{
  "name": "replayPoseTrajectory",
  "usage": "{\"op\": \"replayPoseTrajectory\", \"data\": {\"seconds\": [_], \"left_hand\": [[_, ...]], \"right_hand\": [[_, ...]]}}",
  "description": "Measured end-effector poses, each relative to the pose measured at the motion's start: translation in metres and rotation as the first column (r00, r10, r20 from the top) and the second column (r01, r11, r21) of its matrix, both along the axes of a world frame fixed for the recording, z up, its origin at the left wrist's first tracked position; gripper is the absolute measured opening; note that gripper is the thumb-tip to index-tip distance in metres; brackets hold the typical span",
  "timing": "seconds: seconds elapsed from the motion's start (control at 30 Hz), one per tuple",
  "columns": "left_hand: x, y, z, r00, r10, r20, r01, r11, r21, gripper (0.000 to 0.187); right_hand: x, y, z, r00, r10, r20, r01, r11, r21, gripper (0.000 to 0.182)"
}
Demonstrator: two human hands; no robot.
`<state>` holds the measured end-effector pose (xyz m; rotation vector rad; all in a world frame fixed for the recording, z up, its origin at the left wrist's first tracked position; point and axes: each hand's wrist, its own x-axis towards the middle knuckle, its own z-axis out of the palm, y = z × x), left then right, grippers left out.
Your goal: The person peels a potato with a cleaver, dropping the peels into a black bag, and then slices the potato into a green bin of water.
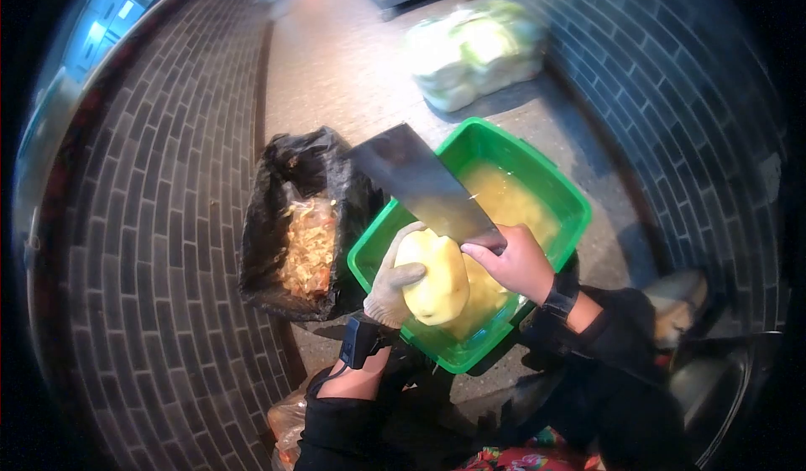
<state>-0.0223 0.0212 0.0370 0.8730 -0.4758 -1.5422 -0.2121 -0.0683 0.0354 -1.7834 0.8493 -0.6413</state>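
Left hand (388,293): one, in one pale glove (383,307); curled around one potato, thumb pressed across its side.
Potato (443,285): one in hand — peeled, yellow, big; held up over the near part of the tub, between both hands.
Right hand (525,265): one, bare; closed around the near end of one cleaver, thumb tip just beside the potato.
Cleaver (424,177): one, blade broad and dark, slanting away to the left above the tub; touching the potato or not — cannot tell.
Tub (578,209): one, green, rectangular, on the floor beneath both hands.
Pieces (504,198): several, yellow, lying in the tub; too blurred to count.
Black bag (340,156): one, gaping, just left of the tub.
Peelings (309,248): one heap, inside the black bag.
Cabbages (474,55): one wrapped pack, on the floor beyond the tub, near the right wall; heads hard to count.
Wrist straps (561,296): two, dark, one per arm.
Walls (168,177): two, brick, one on either side.
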Motion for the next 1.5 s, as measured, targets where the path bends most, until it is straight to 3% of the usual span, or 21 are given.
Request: {"op": "replayPoseTrajectory", "data": {"seconds": [0.07,0.13,0.2,0.23,0.3,0.47,0.53,0.63,0.77,0.8,0.93,0.97,1.0,1.03,1.07,1.1,1.13,1.23,1.3,1.37,1.5], "left_hand": [[-0.013,-0.002,0.001,0.985,0.108,0.132,-0.101,0.993,-0.057,0.081],[-0.014,-0.002,-0.014,0.984,0.116,0.138,-0.111,0.993,-0.044,0.084],[-0.014,-0.003,-0.018,0.985,0.099,0.143,-0.100,0.995,-0.001,0.085],[-0.013,-0.004,-0.015,0.985,0.099,0.144,-0.100,0.995,-0.006,0.085],[-0.009,-0.003,-0.010,0.996,-0.046,0.077,0.045,0.999,0.017,0.086],[-0.011,0.001,-0.028,0.971,-0.221,0.090,0.210,0.971,0.117,0.086],[-0.009,0.004,-0.041,0.964,-0.252,0.085,0.236,0.958,0.163,0.086],[-0.008,0.001,-0.039,0.952,-0.289,0.101,0.264,0.942,0.208,0.081],[-0.006,0.009,-0.027,0.980,-0.187,0.060,0.174,0.969,0.175,0.065],[-0.004,0.010,-0.024,0.990,-0.137,0.041,0.128,0.977,0.169,0.059],[0.016,0.011,-0.037,0.943,-0.144,-0.299,0.177,0.980,0.087,0.045],[0.013,0.013,-0.024,0.940,-0.093,-0.330,0.117,0.992,0.056,0.045],[0.009,0.017,-0.011,0.928,-0.050,-0.370,0.065,0.997,0.030,0.045],[0.009,0.017,-0.006,0.930,0.010,-0.368,0.007,0.999,0.045,0.046],[0.008,0.020,0.006,0.926,-0.002,-0.377,0.000,1.000,-0.006,0.046],[0.006,0.028,0.020,0.934,0.033,-0.356,-0.028,0.999,0.018,0.046],[0.004,0.034,0.027,0.939,0.070,-0.337,-0.058,0.997,0.044,0.045],[0.001,0.031,0.005,0.917,0.063,-0.394,-0.071,0.997,-0.007,0.041],[0.001,0.037,0.010,0.904,0.077,-0.421,-0.093,0.996,-0.018,0.037],[0.006,0.042,0.018,0.888,0.100,-0.448,-0.135,0.990,-0.046,0.036],[0.010,0.047,0.023,0.835,0.180,-0.520,-0.244,0.968,-0.057,0.034]], "right_hand": [[0.008,0.012,-0.003,0.971,-0.226,-0.076,0.223,0.973,-0.053,0.025],[0.011,0.014,-0.007,0.970,-0.236,-0.058,0.240,0.969,0.063,0.023],[0.013,0.010,-0.022,0.945,-0.282,0.165,0.255,0.952,0.169,0.028],[0.011,0.006,-0.025,0.945,-0.282,0.167,0.255,0.953,0.164,0.028],[0.004,-0.006,-0.030,0.971,-0.238,-0.021,0.237,0.948,0.211,0.029],[-0.006,-0.016,-0.052,0.977,-0.139,-0.159,0.153,0.985,0.079,0.026],[-0.008,-0.016,-0.041,0.882,-0.003,-0.471,0.014,1.000,0.020,0.025],[-0.011,-0.009,-0.039,0.882,-0.026,-0.471,0.027,1.000,-0.004,0.029],[-0.018,-0.008,-0.023,0.908,-0.102,-0.406,0.080,0.994,-0.070,0.028],[-0.021,-0.009,-0.036,0.932,-0.155,-0.327,0.108,0.981,-0.158,0.029],[-0.025,-0.007,-0.052,0.977,-0.212,-0.001,0.210,0.971,-0.114,0.031],[-0.030,0.004,-0.028,0.956,-0.214,-0.199,0.220,0.975,0.009,0.032],[-0.033,0.012,-0.030,0.934,-0.240,-0.264,0.270,0.959,0.084,0.033],[-0.035,0.022,-0.035,0.939,-0.263,-0.222,0.295,0.947,0.126,0.035],[-0.040,0.028,-0.067,0.942,-0.325,-0.080,0.328,0.944,0.025,0.033],[-0.042,0.043,-0.057,0.935,-0.325,-0.141,0.348,0.916,0.201,0.031],[-0.042,0.057,-0.059,0.931,-0.358,-0.071,0.365,0.920,0.144,0.028],[-0.045,0.087,-0.045,0.929,-0.358,-0.094,0.365,0.839,0.403,0.018],[-0.050,0.090,-0.042,0.935,-0.341,-0.098,0.352,0.855,0.382,0.017],[-0.048,0.107,-0.003,0.940,-0.324,-0.110,0.340,0.847,0.408,0.010],[-0.045,0.108,0.022,0.934,-0.347,-0.083,0.354,0.872,0.337,0.014]]}}
